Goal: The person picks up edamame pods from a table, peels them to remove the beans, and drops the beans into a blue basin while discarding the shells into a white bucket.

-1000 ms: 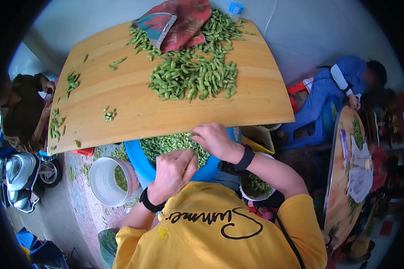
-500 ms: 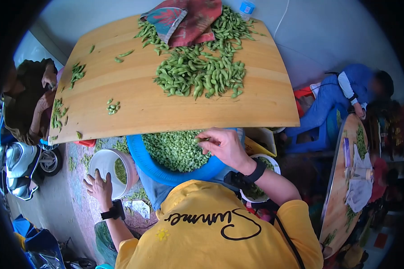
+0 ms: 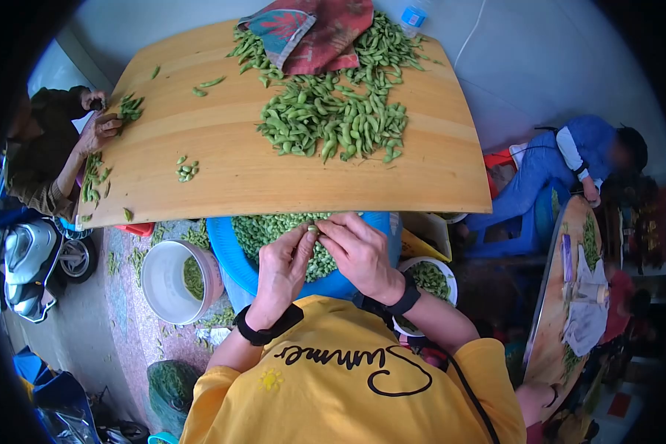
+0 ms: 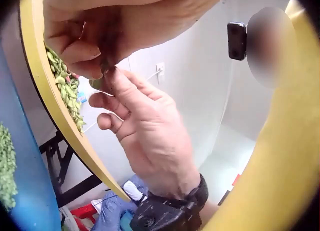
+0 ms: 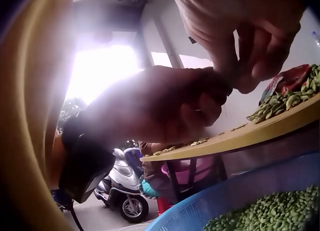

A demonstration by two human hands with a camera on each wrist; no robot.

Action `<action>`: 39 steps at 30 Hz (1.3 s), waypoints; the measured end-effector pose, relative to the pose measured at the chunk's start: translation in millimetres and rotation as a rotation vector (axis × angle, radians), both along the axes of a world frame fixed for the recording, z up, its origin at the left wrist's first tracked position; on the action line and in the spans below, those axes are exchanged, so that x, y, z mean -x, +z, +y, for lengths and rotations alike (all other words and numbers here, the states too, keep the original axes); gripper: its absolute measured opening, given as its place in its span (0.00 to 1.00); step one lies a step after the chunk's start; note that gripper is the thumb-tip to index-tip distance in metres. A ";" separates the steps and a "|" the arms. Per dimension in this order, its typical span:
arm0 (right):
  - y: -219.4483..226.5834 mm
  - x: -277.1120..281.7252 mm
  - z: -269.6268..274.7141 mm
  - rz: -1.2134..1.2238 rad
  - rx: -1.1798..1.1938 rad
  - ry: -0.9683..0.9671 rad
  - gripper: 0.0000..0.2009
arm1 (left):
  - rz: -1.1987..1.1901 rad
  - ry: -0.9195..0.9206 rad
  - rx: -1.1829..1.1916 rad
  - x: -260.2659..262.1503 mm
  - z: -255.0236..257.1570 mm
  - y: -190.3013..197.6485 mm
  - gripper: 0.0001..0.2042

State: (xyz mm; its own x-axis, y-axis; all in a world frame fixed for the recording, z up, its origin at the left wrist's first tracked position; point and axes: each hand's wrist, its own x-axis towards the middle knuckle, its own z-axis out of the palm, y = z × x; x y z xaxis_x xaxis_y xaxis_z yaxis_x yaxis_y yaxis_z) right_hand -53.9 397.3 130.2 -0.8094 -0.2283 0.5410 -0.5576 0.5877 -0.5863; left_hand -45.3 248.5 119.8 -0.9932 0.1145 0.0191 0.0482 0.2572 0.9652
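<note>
Both hands meet over the blue basin (image 3: 229,259), fingertips together at a small green edamame pod (image 3: 313,229). My left hand (image 3: 280,270) pinches it from one side, and my right hand (image 3: 361,255) pinches it from the other. In the left wrist view a bit of the green pod (image 4: 96,84) shows beside the right thumb; the fingers hide most of it. Shelled green beans (image 3: 322,263) fill the basin below the hands. On the wooden table (image 3: 214,148) ahead lies a pile of unshelled pods (image 3: 296,122).
A white bucket (image 3: 152,285) stands left of the basin, and a white tub of green pieces (image 3: 429,277) stands to the right. A red cloth (image 3: 333,37) covers part of the pile. Another person's hands (image 3: 100,133) work at the table's left end; a scooter (image 3: 29,266) is parked beyond.
The left hand swung out over the white bucket with spread fingers, then came back to the right hand above the basin. The person at the left now reaches onto the table.
</note>
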 end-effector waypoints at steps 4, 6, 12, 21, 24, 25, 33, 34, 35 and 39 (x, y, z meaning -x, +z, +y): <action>-3.0 1.3 4.1 -0.306 0.232 0.055 0.06 | -0.066 -0.004 -0.072 -1.1 -4.7 -5.6 0.13; 3.3 2.1 3.5 -0.347 0.215 0.050 0.06 | -0.082 -0.021 -0.065 -1.8 -3.9 -8.3 0.13; 5.8 7.9 13.0 -0.496 0.210 0.089 0.06 | 0.210 -0.067 0.038 -2.9 -1.3 -9.8 0.13; 7.4 5.7 12.6 -0.607 0.263 0.087 0.06 | 0.378 -0.066 0.283 -1.7 -0.3 -6.4 0.13; 3.0 6.3 12.9 -0.607 0.207 0.089 0.06 | 0.312 -0.110 0.213 -2.4 -1.5 -10.5 0.12; 3.1 6.5 12.0 -0.608 0.207 0.088 0.06 | 0.312 -0.110 0.213 -3.2 -1.6 -9.8 0.12; -7.1 9.8 19.3 -1.029 0.740 0.218 0.05 | -0.334 -0.242 -0.411 -3.3 -11.5 -10.0 0.13; -11.4 10.0 19.3 -1.029 0.760 0.214 0.05 | -0.391 -0.208 -0.543 -3.1 -9.1 -18.2 0.12; -13.4 10.2 18.6 -1.029 0.781 0.211 0.06 | -0.384 -0.200 -0.555 -2.4 -8.6 -25.1 0.12; -14.7 5.9 13.1 -0.732 0.506 0.185 0.08 | -0.302 -0.140 -0.554 -2.5 0.0 -17.4 0.10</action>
